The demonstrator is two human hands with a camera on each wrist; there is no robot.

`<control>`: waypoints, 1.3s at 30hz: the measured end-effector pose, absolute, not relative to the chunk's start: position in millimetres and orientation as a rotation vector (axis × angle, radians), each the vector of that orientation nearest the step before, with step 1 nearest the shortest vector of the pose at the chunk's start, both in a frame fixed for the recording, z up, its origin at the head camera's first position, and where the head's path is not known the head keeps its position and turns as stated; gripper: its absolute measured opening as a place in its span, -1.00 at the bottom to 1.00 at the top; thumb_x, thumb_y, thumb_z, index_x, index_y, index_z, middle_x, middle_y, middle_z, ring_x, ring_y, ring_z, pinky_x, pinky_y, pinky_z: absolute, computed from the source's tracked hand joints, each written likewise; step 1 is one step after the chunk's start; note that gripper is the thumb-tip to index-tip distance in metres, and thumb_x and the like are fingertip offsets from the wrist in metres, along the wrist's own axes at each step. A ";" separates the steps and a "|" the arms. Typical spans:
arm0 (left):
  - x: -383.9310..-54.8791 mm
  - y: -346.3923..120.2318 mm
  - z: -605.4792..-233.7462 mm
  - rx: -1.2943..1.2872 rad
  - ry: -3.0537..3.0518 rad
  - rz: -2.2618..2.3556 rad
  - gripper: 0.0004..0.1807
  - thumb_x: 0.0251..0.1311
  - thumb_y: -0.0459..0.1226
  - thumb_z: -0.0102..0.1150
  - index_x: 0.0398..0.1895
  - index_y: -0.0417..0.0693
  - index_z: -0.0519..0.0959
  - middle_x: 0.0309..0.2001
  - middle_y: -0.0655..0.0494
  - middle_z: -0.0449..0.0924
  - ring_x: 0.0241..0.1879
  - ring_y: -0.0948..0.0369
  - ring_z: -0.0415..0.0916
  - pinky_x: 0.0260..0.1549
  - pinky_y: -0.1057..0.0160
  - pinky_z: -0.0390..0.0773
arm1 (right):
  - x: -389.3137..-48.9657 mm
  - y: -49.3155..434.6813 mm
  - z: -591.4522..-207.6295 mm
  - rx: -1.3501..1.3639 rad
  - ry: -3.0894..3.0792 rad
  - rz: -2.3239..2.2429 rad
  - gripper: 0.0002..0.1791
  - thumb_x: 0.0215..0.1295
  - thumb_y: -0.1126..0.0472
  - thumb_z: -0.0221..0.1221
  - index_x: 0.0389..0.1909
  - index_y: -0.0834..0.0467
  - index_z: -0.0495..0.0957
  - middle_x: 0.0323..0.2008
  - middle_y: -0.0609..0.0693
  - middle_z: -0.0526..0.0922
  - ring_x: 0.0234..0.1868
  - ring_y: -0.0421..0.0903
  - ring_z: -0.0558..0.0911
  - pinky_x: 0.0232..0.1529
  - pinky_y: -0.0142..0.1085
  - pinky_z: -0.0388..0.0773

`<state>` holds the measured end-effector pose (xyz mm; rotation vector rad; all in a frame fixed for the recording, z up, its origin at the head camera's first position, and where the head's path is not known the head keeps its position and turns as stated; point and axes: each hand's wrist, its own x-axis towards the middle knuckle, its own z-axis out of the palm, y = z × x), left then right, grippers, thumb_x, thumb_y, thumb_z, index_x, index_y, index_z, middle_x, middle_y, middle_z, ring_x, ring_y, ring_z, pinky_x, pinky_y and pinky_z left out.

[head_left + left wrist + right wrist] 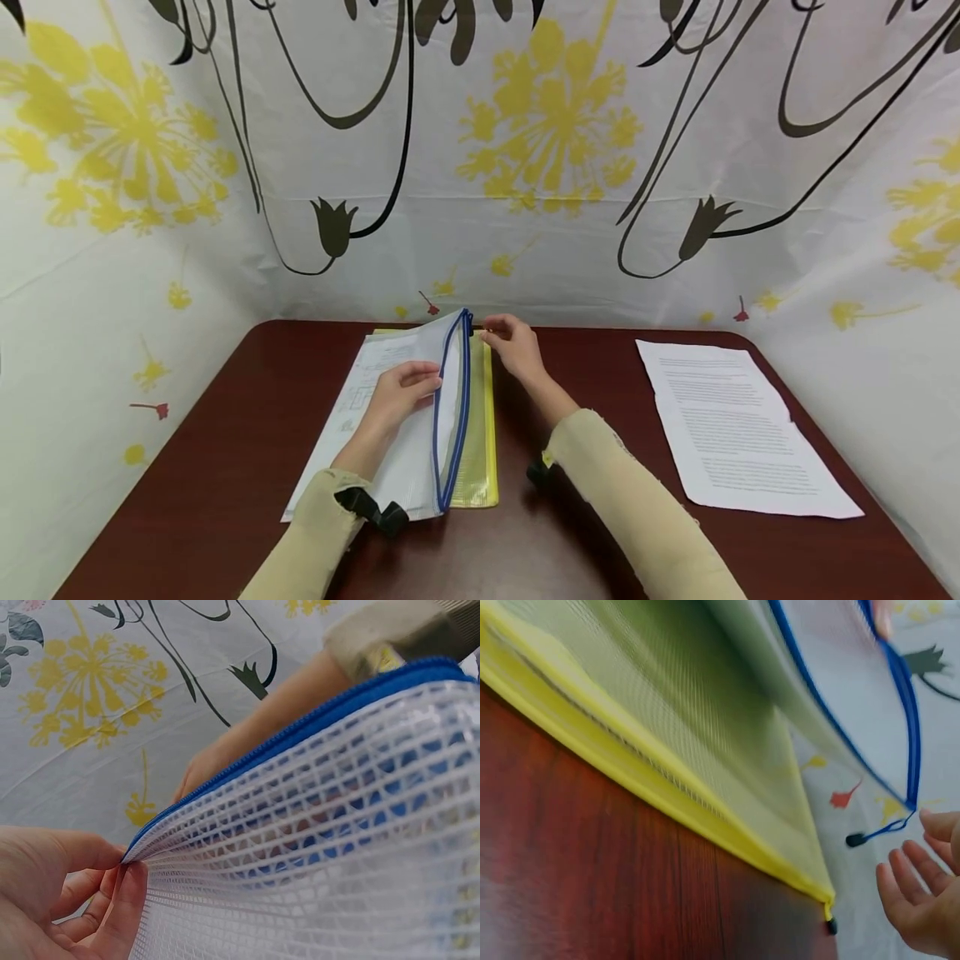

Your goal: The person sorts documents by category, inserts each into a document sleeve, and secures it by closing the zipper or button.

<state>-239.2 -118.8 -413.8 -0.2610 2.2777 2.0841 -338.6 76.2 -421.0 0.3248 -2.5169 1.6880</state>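
A clear mesh zip pouch (414, 467) with blue edging stands partly lifted along its zipper side, and its mouth gapes open. My left hand (397, 398) pinches one edge of that mouth between thumb and fingers, as the left wrist view shows with the blue zipper (300, 731). At the far end of the zipper is my right hand (517, 346), its fingers loosely bent. In the right wrist view its thumb tip lies right by the pouch's blue corner, where a cord with a black zipper pull (856, 840) hangs. Beneath lies a yellow mesh zip pouch (480, 450).
Printed sheets (367, 375) show at the left of the pouches. A stack of printed paper (738, 425) with uneven edges lies on the right of the dark red-brown table (187, 467). A patterned white curtain (420, 158) hangs behind and along the sides.
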 end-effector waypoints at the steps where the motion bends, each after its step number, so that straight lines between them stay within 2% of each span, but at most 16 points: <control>1: -239.1 -118.8 -413.7 -0.261 2.276 2.085 -0.72 0.28 -0.32 0.26 0.05 -0.15 0.62 -0.09 0.01 0.70 -0.19 0.29 0.61 -0.12 0.31 0.70 | -342.3 76.3 -422.8 0.332 -2.529 1.674 -0.62 0.40 0.26 0.19 0.19 0.26 0.53 0.14 0.19 0.63 0.16 0.12 0.62 0.11 -0.02 0.63; 6: -239.2 -119.0 -414.0 -0.255 2.266 2.088 -0.71 0.28 -0.33 0.26 0.06 -0.15 0.61 -0.07 -0.01 0.69 -0.17 0.28 0.62 -0.09 0.28 0.70 | -358.3 73.0 -433.3 0.396 -2.579 1.681 -0.50 0.45 0.27 0.12 0.38 0.18 0.35 0.38 0.17 0.42 0.42 0.12 0.40 0.37 0.03 0.44; 10: -239.0 -118.6 -414.1 -0.251 2.260 2.091 -0.71 0.28 -0.33 0.26 0.05 -0.14 0.62 -0.08 0.00 0.69 -0.18 0.29 0.62 -0.09 0.27 0.71 | -368.9 68.3 -439.9 0.492 -2.573 1.727 -0.45 0.47 0.33 0.06 0.44 0.20 0.25 0.44 0.20 0.33 0.49 0.14 0.29 0.47 0.03 0.31; 14: -239.0 -117.6 -415.2 -0.237 2.260 2.098 -0.72 0.28 -0.33 0.25 0.05 -0.17 0.62 -0.08 -0.02 0.70 -0.18 0.28 0.62 -0.09 0.27 0.71 | -373.3 64.7 -441.7 0.491 -2.549 1.800 -0.49 0.47 0.36 0.06 0.40 0.24 0.30 0.34 0.26 0.46 0.39 0.14 0.42 0.37 0.00 0.44; 18: -238.9 -117.4 -416.6 -0.242 2.260 2.098 -0.73 0.29 -0.34 0.25 0.04 -0.17 0.62 -0.09 -0.03 0.70 -0.19 0.28 0.62 -0.11 0.28 0.71 | -373.6 61.2 -441.9 0.388 -2.555 1.796 -0.58 0.42 0.33 0.14 0.28 0.24 0.44 0.13 0.27 0.63 0.19 0.13 0.59 0.14 -0.12 0.60; 21: -239.6 -117.6 -418.0 -0.249 2.260 2.099 -0.73 0.28 -0.35 0.25 0.04 -0.18 0.62 -0.10 -0.02 0.70 -0.19 0.28 0.62 -0.11 0.27 0.71 | -373.3 60.0 -442.6 0.327 -2.544 1.810 -0.61 0.38 0.34 0.18 0.20 0.25 0.50 0.03 0.26 0.66 0.06 0.12 0.65 0.00 -0.20 0.67; 24: -240.7 -118.0 -418.8 -0.253 2.255 2.100 -0.72 0.27 -0.35 0.26 0.04 -0.17 0.62 -0.11 -0.01 0.70 -0.19 0.29 0.62 -0.11 0.28 0.71 | -371.8 61.1 -443.2 0.280 -2.521 1.842 -0.66 0.37 0.36 0.18 0.15 0.26 0.52 -0.06 0.23 0.63 -0.05 0.11 0.69 -0.09 -0.20 0.72; 28: -242.0 -116.1 -419.8 -0.266 2.250 2.103 -0.72 0.26 -0.37 0.26 0.03 -0.18 0.62 -0.13 0.01 0.70 -0.22 0.31 0.61 -0.13 0.29 0.71 | -368.3 66.8 -443.6 0.254 -2.486 1.860 -0.72 0.40 0.37 0.14 0.09 0.26 0.55 -0.13 0.19 0.61 -0.14 0.09 0.70 -0.12 -0.10 0.74; 33: -244.7 -113.7 -424.4 -0.255 2.234 2.118 -0.71 0.24 -0.39 0.26 0.03 -0.23 0.61 -0.16 0.02 0.70 -0.26 0.33 0.61 -0.13 0.29 0.71 | -365.5 73.8 -444.7 0.224 -2.433 1.858 -0.77 0.39 0.37 0.15 0.02 0.27 0.58 -0.14 0.21 0.64 -0.14 0.17 0.68 -0.06 0.03 0.71; 39: -248.8 -110.4 -431.6 -0.270 2.228 2.097 -0.71 0.23 -0.40 0.26 0.03 -0.23 0.61 -0.14 0.00 0.70 -0.25 0.32 0.61 -0.12 0.28 0.71 | -362.1 80.2 -445.6 0.167 -2.410 1.858 -0.82 0.35 0.40 0.19 -0.06 0.30 0.59 -0.15 0.23 0.66 -0.13 0.21 0.66 -0.05 0.03 0.72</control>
